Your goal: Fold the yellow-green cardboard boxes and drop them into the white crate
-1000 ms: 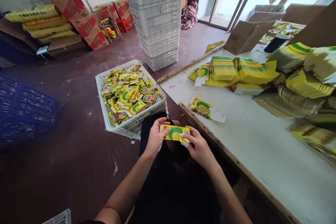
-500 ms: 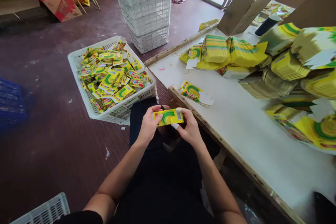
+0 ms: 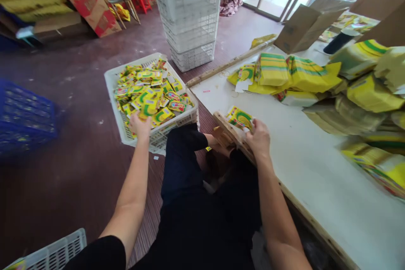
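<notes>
My left hand is over the near edge of a white basket, with its fingers closed at one end of a small yellow-green box, slightly blurred. Many similar folded boxes fill the basket. At the table's wooden edge, my right hand pinches the near end of a flat yellow carton that lies on the white tabletop.
Stacks of flat yellow cartons cover the table's far and right parts. Behind the basket rises a tall stack of white crates. A blue basket stands left. An open cardboard box and dark cylinder are farther back.
My hands have parted from the box held between them over my lap. The left went to the basket, the right to the flat carton on the table. The view has shifted left.
</notes>
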A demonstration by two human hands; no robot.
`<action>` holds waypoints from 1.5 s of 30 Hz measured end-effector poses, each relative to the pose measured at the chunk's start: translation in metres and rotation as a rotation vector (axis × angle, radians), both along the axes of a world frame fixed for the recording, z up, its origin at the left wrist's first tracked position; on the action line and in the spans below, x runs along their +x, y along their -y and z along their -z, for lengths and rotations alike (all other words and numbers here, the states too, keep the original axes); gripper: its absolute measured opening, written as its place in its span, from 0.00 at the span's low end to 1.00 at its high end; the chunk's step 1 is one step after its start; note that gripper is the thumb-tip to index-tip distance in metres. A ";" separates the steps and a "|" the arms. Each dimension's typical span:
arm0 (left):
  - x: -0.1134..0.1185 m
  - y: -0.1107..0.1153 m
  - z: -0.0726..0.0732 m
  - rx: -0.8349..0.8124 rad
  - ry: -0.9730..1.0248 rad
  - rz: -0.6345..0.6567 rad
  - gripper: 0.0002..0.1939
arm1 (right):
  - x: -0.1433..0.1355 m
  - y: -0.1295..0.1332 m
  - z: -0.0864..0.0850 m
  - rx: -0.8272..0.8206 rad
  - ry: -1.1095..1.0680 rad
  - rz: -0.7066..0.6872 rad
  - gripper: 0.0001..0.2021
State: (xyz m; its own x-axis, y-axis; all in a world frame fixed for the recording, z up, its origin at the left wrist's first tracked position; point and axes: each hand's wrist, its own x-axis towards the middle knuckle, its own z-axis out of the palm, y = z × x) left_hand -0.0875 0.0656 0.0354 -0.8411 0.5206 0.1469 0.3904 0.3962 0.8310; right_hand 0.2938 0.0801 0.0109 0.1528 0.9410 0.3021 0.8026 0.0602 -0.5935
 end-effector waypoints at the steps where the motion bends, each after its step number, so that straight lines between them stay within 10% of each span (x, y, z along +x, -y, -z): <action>1: -0.002 0.002 0.004 -0.035 -0.019 -0.007 0.22 | 0.001 -0.006 0.005 -0.009 0.051 0.010 0.16; 10: 0.005 -0.013 0.034 -0.531 -0.499 0.414 0.29 | 0.003 -0.011 0.023 0.048 0.173 0.012 0.17; 21: -0.038 -0.101 0.006 -0.681 -0.495 0.398 0.33 | 0.002 -0.009 0.015 0.031 0.096 0.036 0.19; 33: -0.031 -0.023 0.014 -0.473 -0.433 0.389 0.26 | -0.003 -0.008 0.002 0.173 -0.157 0.147 0.21; 38: 0.034 0.014 0.006 0.078 -0.131 0.560 0.21 | -0.022 0.011 -0.022 0.303 -0.469 0.181 0.18; 42: 0.126 0.051 0.006 0.493 0.532 0.996 0.38 | -0.064 0.053 -0.038 0.125 -0.604 -0.145 0.13; 45: 0.171 0.068 -0.002 0.600 0.969 1.000 0.36 | -0.090 0.081 -0.041 -0.102 -0.734 -0.403 0.15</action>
State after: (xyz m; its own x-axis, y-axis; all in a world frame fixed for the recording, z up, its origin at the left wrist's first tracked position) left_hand 0.0837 -0.0025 0.0372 -0.0815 0.9850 0.1521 -0.4902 -0.1725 0.8544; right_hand 0.2035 -0.0011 0.0517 -0.0764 0.9829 0.1677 0.1399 0.1771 -0.9742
